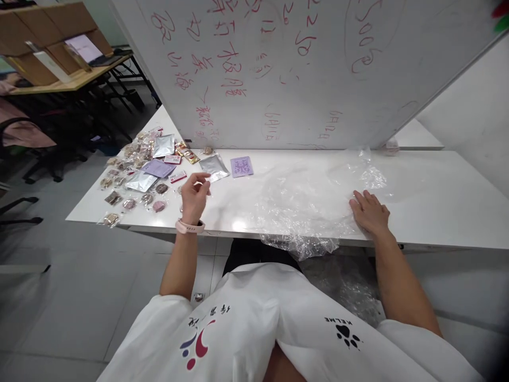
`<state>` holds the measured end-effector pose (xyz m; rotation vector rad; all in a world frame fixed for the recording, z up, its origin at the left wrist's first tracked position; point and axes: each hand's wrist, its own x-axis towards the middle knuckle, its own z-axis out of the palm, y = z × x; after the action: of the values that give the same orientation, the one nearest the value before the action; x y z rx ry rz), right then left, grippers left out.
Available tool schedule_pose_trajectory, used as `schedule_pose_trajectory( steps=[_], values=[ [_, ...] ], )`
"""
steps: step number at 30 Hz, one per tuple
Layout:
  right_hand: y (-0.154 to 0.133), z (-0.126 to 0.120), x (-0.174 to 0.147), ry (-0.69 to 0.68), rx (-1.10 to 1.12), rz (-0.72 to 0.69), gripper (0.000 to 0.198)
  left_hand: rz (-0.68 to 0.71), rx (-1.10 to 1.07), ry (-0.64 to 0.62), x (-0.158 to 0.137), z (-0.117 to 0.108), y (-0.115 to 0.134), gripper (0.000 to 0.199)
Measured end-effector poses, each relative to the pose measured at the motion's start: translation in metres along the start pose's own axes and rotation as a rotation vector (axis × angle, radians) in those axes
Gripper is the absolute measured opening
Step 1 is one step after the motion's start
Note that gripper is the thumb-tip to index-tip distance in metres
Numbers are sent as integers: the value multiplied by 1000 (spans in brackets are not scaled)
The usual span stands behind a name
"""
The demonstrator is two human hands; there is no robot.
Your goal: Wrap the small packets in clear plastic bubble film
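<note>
My left hand (193, 197) hovers over the table near a silver foil pouch (214, 167), its fingers loosely bent and a little apart with nothing visible in them. Right of that pouch lies a purple patterned packet (241, 166). My right hand (369, 211) rests palm down, fingers spread, at the right edge of a large clear plastic bag (302, 196). The bag is crumpled flat across the middle of the table and its near end hangs over the front edge.
Many small wrapped snacks (128, 203) are heaped at the table's (437, 207) left end, among them another silver pouch (142, 181), a purple packet (159, 168) and a gold sachet (190, 154). A whiteboard (294, 79) stands behind. More clear plastic (350, 292) lies below the table.
</note>
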<state>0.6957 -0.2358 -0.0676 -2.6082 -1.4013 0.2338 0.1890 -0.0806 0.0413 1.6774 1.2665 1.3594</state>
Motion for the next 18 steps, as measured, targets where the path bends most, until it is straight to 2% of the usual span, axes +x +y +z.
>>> schedule_pose_trajectory(
  steps=[2, 4, 7, 8, 9, 11, 13, 14, 15, 17, 18],
  values=[
    [-6, -6, -2, 27, 12, 15, 61, 40, -205, 38, 6, -8, 23, 19],
    [-17, -17, -13, 169, 37, 38, 62, 30, -330, 79, 9, -17, 40, 26],
    [-45, -37, -55, 458, 229, -23, 55, -158, -461, 95, -3, -20, 46, 38],
    [-58, -42, -76, 443, 346, -111, 49, -254, -504, 70, -12, -16, 43, 42],
    [-74, -46, -98, 295, 474, -256, 44, -361, -550, 29, -23, -9, 39, 46],
    [-113, -47, -142, -154, 655, -606, 37, -576, -635, -86, -45, 11, 30, 49],
    [-160, -38, -174, -497, 706, -930, 35, -738, -689, -216, -63, 35, 28, 45],
    [-184, -30, -182, -551, 701, -1026, 37, -762, -688, -266, -68, 46, 32, 40],
    [-206, -20, -185, -545, 682, -1087, 40, -744, -676, -303, -70, 56, 40, 35],
    [-242, 2, -176, -475, 585, -1125, 43, -605, -626, -325, -67, 64, 68, 28],
    [-252, 12, -165, -420, 519, -1094, 44, -507, -600, -315, -63, 62, 87, 26]
  ],
)
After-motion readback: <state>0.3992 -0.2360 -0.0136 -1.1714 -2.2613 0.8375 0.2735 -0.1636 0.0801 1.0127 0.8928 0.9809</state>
